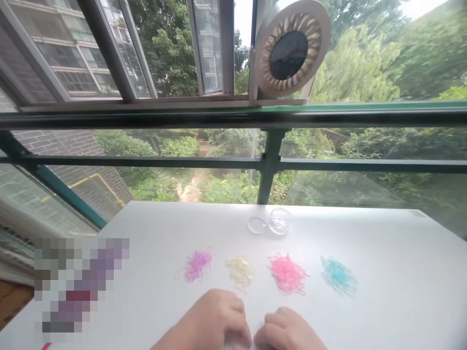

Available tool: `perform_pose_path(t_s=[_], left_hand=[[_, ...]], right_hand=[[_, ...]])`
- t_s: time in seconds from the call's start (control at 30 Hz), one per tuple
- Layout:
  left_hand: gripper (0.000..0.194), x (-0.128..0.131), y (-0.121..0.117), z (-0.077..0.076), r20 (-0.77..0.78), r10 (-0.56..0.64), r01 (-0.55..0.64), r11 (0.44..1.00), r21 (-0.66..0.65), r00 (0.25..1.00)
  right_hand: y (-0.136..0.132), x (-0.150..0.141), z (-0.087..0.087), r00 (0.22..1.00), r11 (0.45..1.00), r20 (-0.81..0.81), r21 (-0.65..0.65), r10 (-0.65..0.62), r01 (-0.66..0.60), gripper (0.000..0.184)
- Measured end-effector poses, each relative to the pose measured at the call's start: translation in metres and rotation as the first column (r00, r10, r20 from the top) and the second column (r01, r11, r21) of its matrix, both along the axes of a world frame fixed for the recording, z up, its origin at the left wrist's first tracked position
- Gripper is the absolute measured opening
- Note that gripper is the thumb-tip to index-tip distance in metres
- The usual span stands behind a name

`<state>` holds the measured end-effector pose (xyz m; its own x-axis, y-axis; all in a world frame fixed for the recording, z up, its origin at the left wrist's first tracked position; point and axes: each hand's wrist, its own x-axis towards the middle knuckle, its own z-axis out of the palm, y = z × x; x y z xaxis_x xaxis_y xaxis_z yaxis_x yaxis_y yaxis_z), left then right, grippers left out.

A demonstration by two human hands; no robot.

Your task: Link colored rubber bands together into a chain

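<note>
My left hand and my right hand rest together at the near edge of a white table. Both have their fingers curled and pressed toward each other around something pale that the frame cuts off. Just beyond them lie small heaps of thin rubber bands in a row: a purple heap, a cream heap, a pink heap and a teal heap. The cream heap is nearest my left hand. Two small clear round containers stand behind the heaps.
A blurred-out patch covers the table's left part. Behind the table is a green metal railing with glass panes, open windows and a round wall fan. Trees and a brick building show outside.
</note>
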<state>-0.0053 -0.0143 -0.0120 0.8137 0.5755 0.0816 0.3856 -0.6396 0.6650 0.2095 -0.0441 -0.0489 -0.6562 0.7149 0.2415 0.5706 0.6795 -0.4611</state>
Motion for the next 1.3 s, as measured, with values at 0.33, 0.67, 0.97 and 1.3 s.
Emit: perform_pose_path(t_s=[0.33, 0.67, 0.97, 1.3], left_hand=[[0.023, 0.005, 0.009, 0.005, -0.013, 0.020, -0.018, 0.988, 0.151, 1.000], [0.024, 0.008, 0.010, 0.003, 0.021, 0.113, -0.114, 0.967, 0.227, 0.993], [0.024, 0.012, 0.014, 0.004, 0.041, 0.247, -0.250, 0.948, 0.196, 0.968], [0.029, -0.001, -0.004, -0.001, 0.060, 0.346, -0.351, 0.924, 0.148, 0.936]], right_hand=[[-0.004, -0.007, 0.037, 0.987, 0.986, -0.016, -0.046, -0.159, 0.158, 0.016], [0.005, -0.012, 0.028, 0.965, 0.966, -0.026, 0.010, -0.260, 0.260, 0.014], [0.006, -0.006, 0.027, 0.934, 0.931, -0.019, 0.074, -0.358, 0.358, 0.015], [-0.001, -0.005, 0.030, 0.965, 0.960, -0.069, 0.101, -0.254, 0.261, 0.021]])
